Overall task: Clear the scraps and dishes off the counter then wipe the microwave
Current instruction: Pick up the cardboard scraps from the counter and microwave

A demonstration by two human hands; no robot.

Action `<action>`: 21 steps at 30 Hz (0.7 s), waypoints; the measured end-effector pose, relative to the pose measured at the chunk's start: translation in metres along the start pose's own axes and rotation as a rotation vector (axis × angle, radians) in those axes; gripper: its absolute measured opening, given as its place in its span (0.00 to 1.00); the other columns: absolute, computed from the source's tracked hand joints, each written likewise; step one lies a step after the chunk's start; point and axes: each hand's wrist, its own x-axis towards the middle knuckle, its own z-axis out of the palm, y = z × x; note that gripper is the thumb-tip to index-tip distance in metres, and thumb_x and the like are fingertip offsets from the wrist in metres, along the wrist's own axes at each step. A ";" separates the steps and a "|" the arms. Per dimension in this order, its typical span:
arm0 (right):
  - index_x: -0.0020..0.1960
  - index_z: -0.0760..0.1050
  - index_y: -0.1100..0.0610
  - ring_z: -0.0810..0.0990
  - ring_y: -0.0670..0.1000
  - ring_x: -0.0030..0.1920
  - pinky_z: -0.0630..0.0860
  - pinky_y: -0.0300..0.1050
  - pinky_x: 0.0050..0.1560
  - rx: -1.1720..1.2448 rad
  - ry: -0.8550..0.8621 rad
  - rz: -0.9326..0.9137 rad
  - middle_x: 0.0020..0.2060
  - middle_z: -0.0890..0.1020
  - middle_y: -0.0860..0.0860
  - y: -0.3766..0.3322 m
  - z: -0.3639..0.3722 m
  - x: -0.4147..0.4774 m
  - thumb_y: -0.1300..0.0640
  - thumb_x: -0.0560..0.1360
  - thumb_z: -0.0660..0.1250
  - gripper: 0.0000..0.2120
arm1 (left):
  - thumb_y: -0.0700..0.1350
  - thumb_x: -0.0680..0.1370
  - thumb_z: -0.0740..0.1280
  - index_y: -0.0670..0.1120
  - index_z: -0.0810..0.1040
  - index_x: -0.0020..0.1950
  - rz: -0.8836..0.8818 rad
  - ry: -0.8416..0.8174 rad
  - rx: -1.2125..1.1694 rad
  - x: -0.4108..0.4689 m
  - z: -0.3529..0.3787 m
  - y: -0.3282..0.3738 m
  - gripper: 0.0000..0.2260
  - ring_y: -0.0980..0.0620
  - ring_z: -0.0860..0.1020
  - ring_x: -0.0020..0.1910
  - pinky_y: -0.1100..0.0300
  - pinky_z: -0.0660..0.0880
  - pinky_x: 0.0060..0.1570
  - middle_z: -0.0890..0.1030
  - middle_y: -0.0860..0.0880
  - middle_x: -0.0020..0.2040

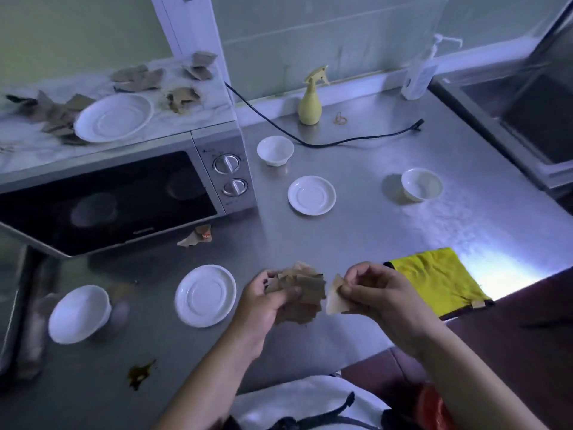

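Note:
My left hand point(266, 302) grips a bunch of brown cardboard scraps point(305, 290) above the steel counter point(356, 243). Just to its right, my right hand point(378, 293) pinches a single pale scrap point(333, 301). One more scrap point(197, 237) lies under the front corner of the microwave point(124, 193). Several scraps point(136, 79) and a white plate point(114, 117) sit on the microwave's top. White saucers point(206, 294) point(311, 195) and white bowls point(79, 313) point(275, 149) point(421, 184) are spread over the counter.
A yellow cloth point(437, 280) lies at the counter's front edge on the right. At the back stand a yellow spray bottle point(311, 100) and a pump bottle point(421, 69), with a black cable point(325, 141) between them. A brown stain point(141, 372) marks the counter front left. A sink point(527, 119) is far right.

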 end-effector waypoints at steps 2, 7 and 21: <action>0.39 0.79 0.61 0.80 0.55 0.36 0.80 0.43 0.38 -0.103 0.118 -0.070 0.34 0.80 0.56 0.013 0.023 -0.023 0.69 0.65 0.76 0.07 | 0.32 0.73 0.73 0.39 0.78 0.55 0.007 -0.101 0.028 -0.010 -0.006 0.000 0.11 0.45 0.85 0.39 0.56 0.80 0.30 0.86 0.42 0.44; 0.36 0.80 0.58 0.80 0.52 0.37 0.77 0.48 0.43 -0.414 0.400 -0.237 0.35 0.80 0.53 0.045 0.057 -0.072 0.76 0.67 0.74 0.14 | 0.35 0.73 0.75 0.39 0.78 0.56 -0.020 -0.361 0.132 -0.038 -0.020 -0.015 0.13 0.43 0.85 0.45 0.55 0.81 0.38 0.86 0.41 0.48; 0.40 0.82 0.55 0.84 0.55 0.39 0.82 0.47 0.38 0.124 0.758 -0.202 0.39 0.84 0.58 0.144 0.041 -0.201 0.64 0.61 0.78 0.10 | 0.37 0.72 0.73 0.38 0.78 0.63 -0.293 -0.860 0.297 -0.107 0.012 -0.081 0.20 0.40 0.80 0.53 0.46 0.76 0.59 0.81 0.32 0.59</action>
